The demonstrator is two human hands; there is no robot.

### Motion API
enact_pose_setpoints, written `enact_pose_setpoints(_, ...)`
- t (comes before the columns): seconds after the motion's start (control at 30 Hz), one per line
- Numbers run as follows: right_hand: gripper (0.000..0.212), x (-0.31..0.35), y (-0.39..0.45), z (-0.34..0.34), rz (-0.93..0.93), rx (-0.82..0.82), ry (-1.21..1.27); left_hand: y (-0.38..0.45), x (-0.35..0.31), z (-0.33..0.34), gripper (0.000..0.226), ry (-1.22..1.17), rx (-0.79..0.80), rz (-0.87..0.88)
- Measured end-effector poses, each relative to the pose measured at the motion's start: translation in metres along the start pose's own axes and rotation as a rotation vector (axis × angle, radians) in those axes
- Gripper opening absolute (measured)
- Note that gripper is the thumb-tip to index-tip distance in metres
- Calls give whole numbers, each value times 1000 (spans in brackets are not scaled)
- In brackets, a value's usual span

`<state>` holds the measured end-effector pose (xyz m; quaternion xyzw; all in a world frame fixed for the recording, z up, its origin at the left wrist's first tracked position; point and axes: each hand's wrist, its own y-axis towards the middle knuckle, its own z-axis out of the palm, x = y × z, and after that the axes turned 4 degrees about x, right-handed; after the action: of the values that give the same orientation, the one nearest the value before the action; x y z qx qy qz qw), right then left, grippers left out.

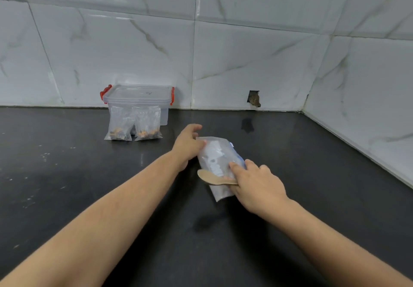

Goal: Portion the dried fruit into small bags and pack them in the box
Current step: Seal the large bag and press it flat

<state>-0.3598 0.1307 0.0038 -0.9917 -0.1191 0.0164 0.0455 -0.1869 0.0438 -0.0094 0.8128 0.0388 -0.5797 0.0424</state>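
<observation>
Lying flat near the middle of the black desk (67, 175), a large clear plastic pouch (218, 161) with a blue edge is held at both ends. The left hand (187, 144) rests on the pouch's far end, its fingers only loosely bent and reaching past the top edge toward the back of the desk; whether they pinch the plastic cannot be told. The right hand (257, 185) holds the near part of the pouch, thumb on top of the plastic, and its grip is also closed round the handle of a small wooden spoon (212, 178), whose bowl sticks out to the left across the pouch. What the pouch holds is too blurred to tell.

Toward the back edge of the desk, left of the hands, a clear plastic box (139, 99) stands against the tiled wall (245, 52), its lid on and red clips at both ends. Two small clear bags (120, 123) and (147, 123) stand upright side by side, leaning on the box's front wall, each with a little dark and orange dried fruit (118, 133) at the bottom. Right of the box, a small broken hole (254, 98) shows in the wall just above the desk.
</observation>
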Motion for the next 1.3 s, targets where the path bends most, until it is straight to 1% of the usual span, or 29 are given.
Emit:
enact_pose_setpoints(0.03,51,1,1,1,30,4,5,1,-1,1,47,98,-40,69)
enact_pose_setpoints(0.1,47,4,2,1,69,2,2,-4,0,0,37,328,-148,289)
enact_pose_setpoints(0.13,45,5,2,1,75,-25,-3,-10,1,-1,32,395,-153,394)
enact_pose_setpoints(0.17,43,6,2,0,72,-74,-6,-16,1,-1,29,437,-107,455)
enact_pose_setpoints(0.2,42,6,3,-3,65,-138,-5,-23,2,-1,30,486,-27,471)
enact_pose_setpoints(0.23,40,6,5,-6,64,-199,8,-31,2,0,38,561,71,440)
enact_pose_setpoints(0.27,37,5,7,-10,78,-246,43,-37,3,1,50,667,163,390)
enact_pose_setpoints(0.3,35,4,9,-14,108,-274,92,-42,3,1,63,777,225,355)
enact_pose_setpoints(0.37,38,1,14,-20,183,-264,184,-47,6,2,80,914,275,329)
enact_pose_setpoints(0.4,44,1,15,-22,217,-225,220,-48,7,2,88,935,275,318)
enact_pose_setpoints(0.47,61,1,15,-23,262,-91,283,-49,10,3,101,924,266,286)
enact_pose_setpoints(0.5,66,1,14,-22,270,-28,318,-48,11,4,106,914,263,276)
enact_pose_setpoints(0.53,68,0,13,-22,271,17,364,-49,12,4,110,910,264,269)
enact_pose_setpoints(0.6,60,-1,11,-20,262,41,452,-49,13,2,118,903,263,247)
enact_pose_setpoints(0.67,44,-2,10,-15,253,1,423,-48,12,-5,123,893,247,209)
enact_pose_setpoints(0.73,33,0,6,-10,259,-68,276,-48,11,-14,119,898,232,176)
enact_pose_setpoints(0.77,32,2,5,-7,263,-118,177,-48,11,-18,116,907,230,163)
enact_pose_setpoints(0.83,36,5,2,-2,268,-216,2,-50,11,-26,108,922,230,155)
enact_pose_setpoints(0.9,37,8,1,0,278,-255,-97,-53,12,-33,101,928,214,167)
enact_pose_setpoints(1.03,38,10,-1,-1,285,-255,-160,-57,12,-43,93,930,168,188)
enact_pose_setpoints(1.13,32,12,-1,-3,284,-268,-187,-59,14,-50,90,927,161,183)
enact_pose_setpoints(1.3,29,14,-1,-7,294,-288,-193,-63,18,-61,85,903,141,167)
